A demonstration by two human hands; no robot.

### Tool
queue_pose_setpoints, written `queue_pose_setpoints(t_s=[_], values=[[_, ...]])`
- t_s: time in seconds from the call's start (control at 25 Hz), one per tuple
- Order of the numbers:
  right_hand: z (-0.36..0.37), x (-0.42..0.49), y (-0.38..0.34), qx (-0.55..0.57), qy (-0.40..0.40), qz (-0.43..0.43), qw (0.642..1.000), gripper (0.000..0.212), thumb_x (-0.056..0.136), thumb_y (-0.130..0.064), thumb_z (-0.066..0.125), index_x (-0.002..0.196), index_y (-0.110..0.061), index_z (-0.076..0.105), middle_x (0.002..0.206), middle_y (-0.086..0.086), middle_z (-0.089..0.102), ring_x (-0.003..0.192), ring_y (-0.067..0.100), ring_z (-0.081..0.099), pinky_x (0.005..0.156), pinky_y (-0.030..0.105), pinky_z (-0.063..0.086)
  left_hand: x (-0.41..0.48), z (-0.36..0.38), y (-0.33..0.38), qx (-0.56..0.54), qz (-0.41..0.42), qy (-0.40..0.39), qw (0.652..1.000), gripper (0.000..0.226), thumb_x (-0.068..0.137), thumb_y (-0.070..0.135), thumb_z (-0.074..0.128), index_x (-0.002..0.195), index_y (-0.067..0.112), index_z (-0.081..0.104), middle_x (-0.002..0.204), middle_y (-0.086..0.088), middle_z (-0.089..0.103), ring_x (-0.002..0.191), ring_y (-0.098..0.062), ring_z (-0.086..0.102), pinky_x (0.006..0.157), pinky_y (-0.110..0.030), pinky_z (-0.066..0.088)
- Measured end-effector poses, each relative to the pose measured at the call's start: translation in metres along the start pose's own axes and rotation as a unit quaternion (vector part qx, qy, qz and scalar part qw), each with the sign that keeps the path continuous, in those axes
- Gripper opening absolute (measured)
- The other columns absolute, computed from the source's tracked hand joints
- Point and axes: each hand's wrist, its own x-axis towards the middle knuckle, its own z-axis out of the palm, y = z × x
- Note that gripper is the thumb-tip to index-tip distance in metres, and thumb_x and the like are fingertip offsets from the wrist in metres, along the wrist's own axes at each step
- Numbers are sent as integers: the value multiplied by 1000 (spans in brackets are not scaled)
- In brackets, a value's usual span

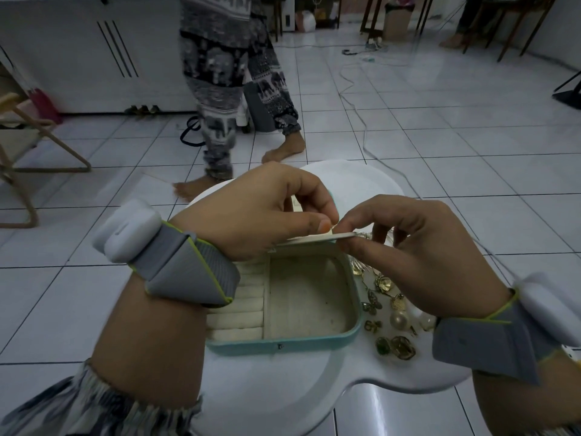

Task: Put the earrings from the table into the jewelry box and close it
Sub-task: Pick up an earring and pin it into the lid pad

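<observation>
Jewelry box [314, 294] open on white table [283, 388], teal rim, cream lining; ring rolls in left compartment, right compartment bare. Lid [311, 239] seen edge-on, roughly level above box's far side. Left hand [261, 209] pinching lid w/ thumb + fingers [320, 199] near middle; right hand [418, 247] gripping lid's right end. Earrings [390, 313] scattered on table just right of box: gold pcs, pearl, green stone. Grey strap w/ white unit on each wrist. Bkgd: tiled floor, barefoot person in patterned trousers, cables, chair legs.
</observation>
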Motion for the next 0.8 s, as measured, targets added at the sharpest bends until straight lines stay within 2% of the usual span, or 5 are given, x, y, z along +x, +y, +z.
queue_pose_setpoints(t_s=[0.36, 0.52, 0.64, 0.72, 0.8], values=[[0, -1, -4, -32, 21, 6, 999, 8, 76, -27, 74, 77, -32, 69, 67, -19, 62, 60, 6, 55, 51, 6, 34, 3, -1, 2, 7, -12, -41, 999, 8, 85, 26, 62, 82, 29, 69, 48, 26, 53, 43, -1, 42, 44, -8, 31], [0, 0, -8, -28, 30, 14, 999, 22, 74, -23, 77, 83, -29, 58, 78, -20, 65, 61, 17, 56, 50, 8, 36, 6, -4, 5, 13, -13, -73, 997, 10, 87, 21, 61, 83, 26, 68, 45, 27, 52, 42, 4, 45, 43, -4, 31], [2, 2, -7, -38, 46, 9, 998, 22, 75, -24, 76, 85, -30, 58, 81, -21, 63, 60, 19, 54, 49, 10, 36, 4, -5, 4, -12, -17, -41, 999, 8, 86, 24, 60, 88, 28, 67, 59, 24, 62, 49, 2, 49, 51, -7, 37], [3, 4, -6, -40, 59, 8, 997, 20, 76, -25, 76, 87, -31, 59, 78, -21, 61, 59, 19, 52, 49, 10, 36, 1, -5, 3, -67, -37, 3, 997, 8, 84, 28, 60, 92, 28, 62, 74, 16, 71, 60, -11, 55, 56, -23, 46], [5, 6, -6, -40, 67, 4, 997, 20, 76, -25, 75, 89, -31, 60, 78, -23, 60, 57, 17, 50, 50, 9, 36, -3, -3, 4, -90, -42, 33, 995, 25, 69, 37, 62, 92, 29, 60, 82, 13, 72, 62, -14, 58, 56, -27, 48]])
